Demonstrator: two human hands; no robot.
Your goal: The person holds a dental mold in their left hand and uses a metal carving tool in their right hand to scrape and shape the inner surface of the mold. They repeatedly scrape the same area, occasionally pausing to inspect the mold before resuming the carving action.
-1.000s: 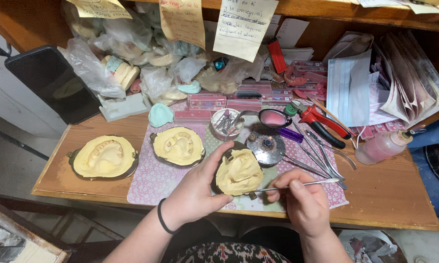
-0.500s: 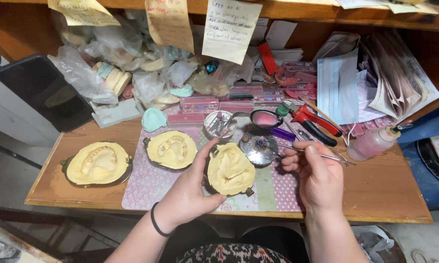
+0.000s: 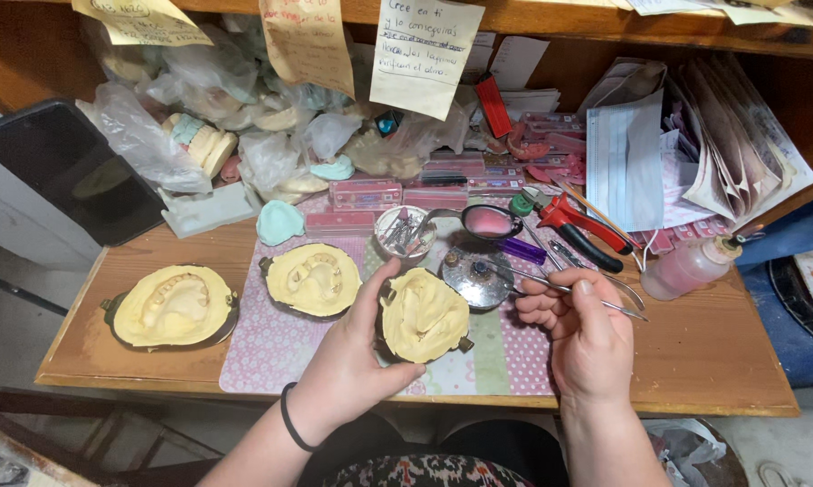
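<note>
The left hand (image 3: 352, 365) grips the yellow tooth mold (image 3: 422, 316), the right hand (image 3: 582, 338) pinches a thin metal tool (image 3: 551, 287), and one slip could scratch the soft mold.

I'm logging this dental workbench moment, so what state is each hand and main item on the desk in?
left hand: gripping the nearest mould
nearest mould: filled with yellow plaster, held on the mat
right hand: pinching a thin metal tool
thin metal tool: tip at the small metal dish
small metal dish: open
middle mould: filled, untouched
far-left mould: filled, untouched
red-handled pliers: lying flat
</note>
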